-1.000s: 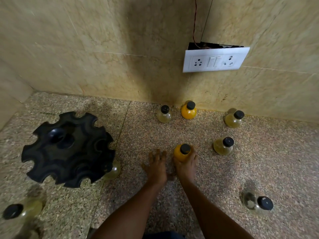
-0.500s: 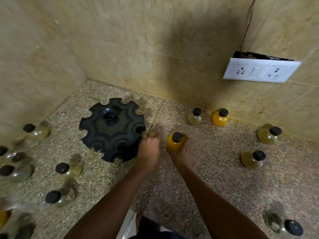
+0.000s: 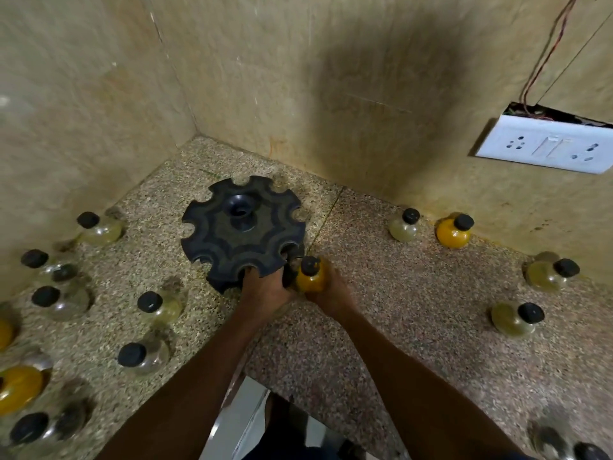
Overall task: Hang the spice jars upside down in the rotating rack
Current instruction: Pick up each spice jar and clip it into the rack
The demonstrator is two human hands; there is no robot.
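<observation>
A person's left hand (image 3: 265, 290) gripped the near rim of the black rotating rack (image 3: 243, 232), which stood near the back left corner of the speckled stone counter (image 3: 414, 310). The right hand (image 3: 331, 295) was closed around an upright, black-capped yellow spice jar (image 3: 310, 277) just beside the rack's near right edge. Other capped jars stood scattered toward the counter's left edge and along the back wall, below a white socket plate (image 3: 547, 146)

Dim, warm light; my shadow on corner wall (image 3: 358, 104). Edges bent, blurred; jars (image 3: 30, 423) lower left smeared.
</observation>
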